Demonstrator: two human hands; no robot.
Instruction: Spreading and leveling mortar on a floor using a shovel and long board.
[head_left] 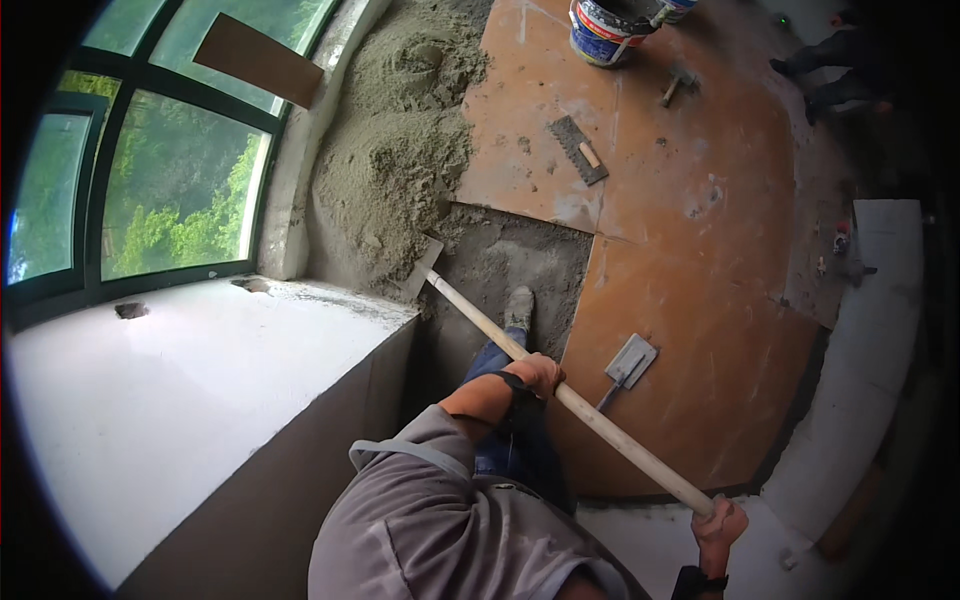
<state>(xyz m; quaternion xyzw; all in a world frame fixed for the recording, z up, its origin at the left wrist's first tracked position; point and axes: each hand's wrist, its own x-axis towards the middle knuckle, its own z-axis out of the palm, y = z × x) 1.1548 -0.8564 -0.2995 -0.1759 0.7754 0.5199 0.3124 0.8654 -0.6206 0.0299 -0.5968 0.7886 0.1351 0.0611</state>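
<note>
The long-handled shovel [610, 428] slants across the centre, left hand [541, 375] wrapped around mid-handle, right hand [719, 521] around its end, the work seemingly part-done: a low grey patch [555, 252] lies levelled, but a large sand heap [395, 165] remains upper left of centre.

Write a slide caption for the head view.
Left hand and right hand grip a shovel, its blade by a grey heap.

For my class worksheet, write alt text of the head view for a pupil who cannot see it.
A person's left hand and right hand grip a long wooden-handled tool, its flat blade at the edge of a grey sandy heap beside a window. To the right, a trowel and a bucket rest on orange-brown boards.
</note>
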